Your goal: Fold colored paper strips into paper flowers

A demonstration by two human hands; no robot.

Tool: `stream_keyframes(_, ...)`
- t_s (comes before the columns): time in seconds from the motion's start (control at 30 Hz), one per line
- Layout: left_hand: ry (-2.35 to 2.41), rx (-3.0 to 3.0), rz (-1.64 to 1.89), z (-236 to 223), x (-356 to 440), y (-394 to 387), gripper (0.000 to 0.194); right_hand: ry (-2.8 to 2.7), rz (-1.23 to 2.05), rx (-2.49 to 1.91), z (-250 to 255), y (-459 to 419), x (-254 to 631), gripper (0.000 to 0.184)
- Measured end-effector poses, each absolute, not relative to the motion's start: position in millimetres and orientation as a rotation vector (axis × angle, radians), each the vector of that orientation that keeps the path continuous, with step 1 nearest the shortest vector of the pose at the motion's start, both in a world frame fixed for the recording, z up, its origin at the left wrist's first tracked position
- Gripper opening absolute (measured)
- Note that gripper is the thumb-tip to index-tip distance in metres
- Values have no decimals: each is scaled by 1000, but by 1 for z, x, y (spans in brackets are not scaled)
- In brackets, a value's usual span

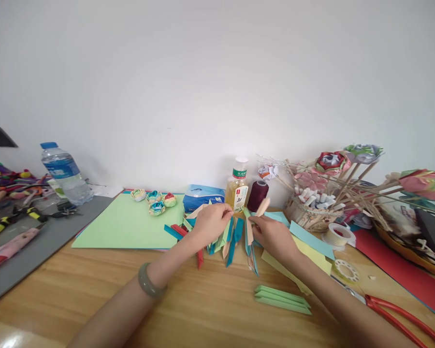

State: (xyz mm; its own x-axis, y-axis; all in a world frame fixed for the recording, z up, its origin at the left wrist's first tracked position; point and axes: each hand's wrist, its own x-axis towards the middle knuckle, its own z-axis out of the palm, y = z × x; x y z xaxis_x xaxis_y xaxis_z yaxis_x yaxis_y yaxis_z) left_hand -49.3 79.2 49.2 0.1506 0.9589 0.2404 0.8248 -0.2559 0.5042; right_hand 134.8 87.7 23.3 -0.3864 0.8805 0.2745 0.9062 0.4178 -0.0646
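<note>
Strips (pixel 234 241), folded multicolor paper: head view has the loose bunch on the table between the two hands, partly under the left. Left hand (pixel 212 223) is palm-down, fingers curled; view too small to tell if it's pinching anything. Right hand (pixel 275 237) has thumb and fingers pinching a peach strip (pixel 263 207), its end poking up above the knuckles; blue-and-peach ones hang just left of the fingertips. Green strips (pixel 282 300) lie apart, nearer the wearer, below right hand. Bottle (pixel 240 191) and dark spool (pixel 258 195) stand just behind.
</note>
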Motion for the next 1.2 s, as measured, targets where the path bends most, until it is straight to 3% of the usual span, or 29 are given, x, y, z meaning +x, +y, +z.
stream_keyframes(0.37, 1493, 1905, 916, 42, -43, 78, 26, -2061, -23, -1423, 40, 89, 163, 32)
stream_keyframes(0.67, 1072, 1319, 1025, 46, -27, 65, 35, -1727, 623, -1243, 48, 68, 137, 33)
stream_keyframes(0.83, 961, 1011, 1209, 45, -20, 59, 31, -1639, 821, -1160, 47, 56, 125, 32)
stream_keyframes(1.2, 840, 828, 1355, 45, -18, 59, 21, -1540, 799, -1149, 49, 64, 135, 21)
